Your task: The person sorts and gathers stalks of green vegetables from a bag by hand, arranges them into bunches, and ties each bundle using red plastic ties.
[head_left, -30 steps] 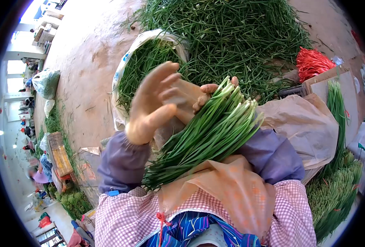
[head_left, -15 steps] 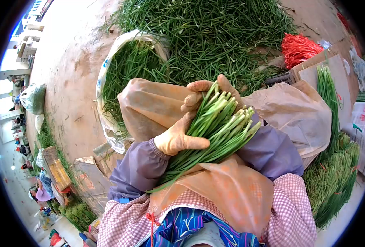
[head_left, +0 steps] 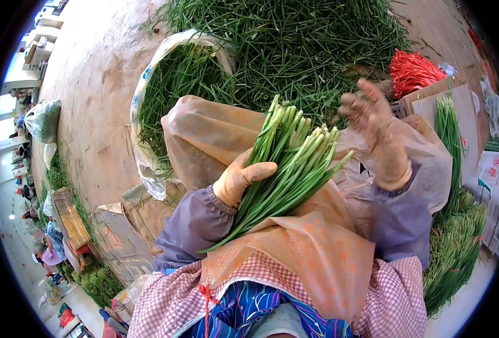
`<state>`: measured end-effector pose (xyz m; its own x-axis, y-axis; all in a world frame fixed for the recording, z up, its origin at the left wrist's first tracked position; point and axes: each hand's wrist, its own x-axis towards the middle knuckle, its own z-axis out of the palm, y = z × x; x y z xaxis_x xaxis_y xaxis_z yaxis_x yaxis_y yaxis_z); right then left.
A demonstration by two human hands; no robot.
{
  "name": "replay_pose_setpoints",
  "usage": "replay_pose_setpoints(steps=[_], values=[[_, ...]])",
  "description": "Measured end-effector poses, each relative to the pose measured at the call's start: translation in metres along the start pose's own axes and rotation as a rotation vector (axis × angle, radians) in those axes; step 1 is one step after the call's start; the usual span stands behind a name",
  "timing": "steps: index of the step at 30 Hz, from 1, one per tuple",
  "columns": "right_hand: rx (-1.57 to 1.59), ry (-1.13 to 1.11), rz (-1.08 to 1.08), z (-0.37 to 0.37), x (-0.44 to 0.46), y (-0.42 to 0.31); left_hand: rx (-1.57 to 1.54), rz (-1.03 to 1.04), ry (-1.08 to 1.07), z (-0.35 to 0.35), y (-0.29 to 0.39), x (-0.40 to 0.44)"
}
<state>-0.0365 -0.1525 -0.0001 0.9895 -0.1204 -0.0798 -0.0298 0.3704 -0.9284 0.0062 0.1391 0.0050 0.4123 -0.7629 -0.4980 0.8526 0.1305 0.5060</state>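
My left hand [head_left: 242, 179], in a pale tan glove, is closed around a bunch of long green vegetable stems [head_left: 286, 169] that look like flowering chive stems. Their pale ends point up and away from me, and the thin lower parts trail over my left forearm and lap. The thumb lies across the front of the bunch. My right hand [head_left: 376, 127], gloved too, is raised to the right of the bunch and apart from it. Its fingers are spread and slightly blurred, with nothing visible in them. A translucent apron [head_left: 305, 242] covers my lap and knees.
A large heap of loose green stems [head_left: 300, 45] lies ahead. A white plastic bag [head_left: 139, 112] of greens stands by my left knee. Red ties [head_left: 415, 73] lie at the upper right, with finished bundles [head_left: 455, 248] below. Other people are at far left.
My right hand has let go of the bunch and swung right and up. My left hand keeps its hold, and the bunch has shifted slightly left.
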Motion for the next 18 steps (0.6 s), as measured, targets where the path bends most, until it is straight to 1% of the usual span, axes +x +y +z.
replay_pose_setpoints(steps=[2, 5, 8, 9, 12, 13, 16, 17, 18], values=[[0.23, 0.042, 0.175, 0.018, -0.025, 0.019, -0.006, 0.028, 0.005, 0.001, 0.003, -0.001], [0.661, 0.086, 0.305, 0.051, -0.043, 0.049, -0.008, 0.074, -0.013, 0.005, 0.002, 0.001], [0.807, 0.092, 0.223, 0.084, -0.033, 0.047, 0.142, 0.103, -0.11, 0.007, 0.001, 0.007], [0.854, 0.111, 0.188, 0.093, -0.026, 0.041, 0.198, 0.121, -0.096, 0.009, 0.002, 0.007], [0.796, 0.057, 0.19, 0.099, -0.009, 0.048, 0.328, 0.102, -0.136, 0.012, 0.005, 0.006], [0.784, 0.073, 0.185, 0.109, -0.003, 0.043, 0.322, 0.099, -0.149, 0.012, 0.005, 0.007], [0.321, 0.031, 0.205, 0.096, 0.008, 0.035, 0.248, 0.09, -0.131, 0.008, 0.006, 0.007], [0.155, 0.128, 0.057, 0.093, 0.014, 0.034, 0.247, 0.128, -0.117, 0.007, 0.004, 0.007], [0.16, 0.16, -0.038, 0.086, 0.018, 0.028, 0.243, 0.167, -0.103, 0.008, 0.001, 0.009]])
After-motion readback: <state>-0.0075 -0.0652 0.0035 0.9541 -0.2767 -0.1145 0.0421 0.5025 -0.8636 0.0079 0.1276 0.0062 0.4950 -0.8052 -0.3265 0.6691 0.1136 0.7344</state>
